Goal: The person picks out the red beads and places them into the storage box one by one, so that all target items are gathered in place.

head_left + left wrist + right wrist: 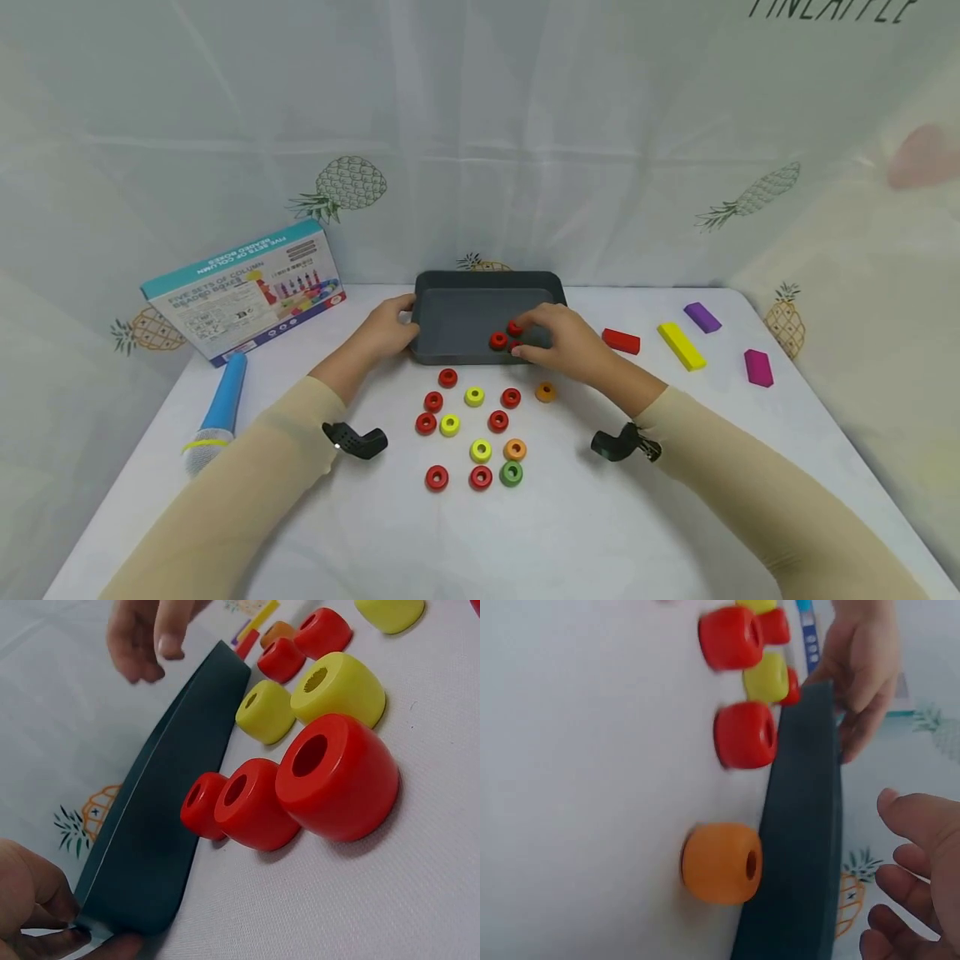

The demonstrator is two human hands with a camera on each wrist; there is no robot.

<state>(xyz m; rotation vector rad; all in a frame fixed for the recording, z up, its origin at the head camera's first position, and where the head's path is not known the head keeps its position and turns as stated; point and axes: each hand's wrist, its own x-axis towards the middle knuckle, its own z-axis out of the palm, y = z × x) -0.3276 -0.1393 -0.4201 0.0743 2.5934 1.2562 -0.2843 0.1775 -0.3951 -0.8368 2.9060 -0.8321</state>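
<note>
In the lower middle of the head view we see loose beads on the white table (675, 500): a green bead (511, 473) in the nearest row, beside red and yellow ones, and an orange bead (545, 392) higher, near the tray. Above them, at the centre of the frame, stands the dark tray (465, 312). Our left hand (387, 327) grips its left front corner with curled fingers. Our right hand (564, 337) reaches over the tray's front right wall, its fingers loosely spread, just beside two red beads (498, 340) that lie inside the tray. Farther, at upper left, a toy box (243, 292) leans; at right lie coloured blocks (681, 345).
</note>
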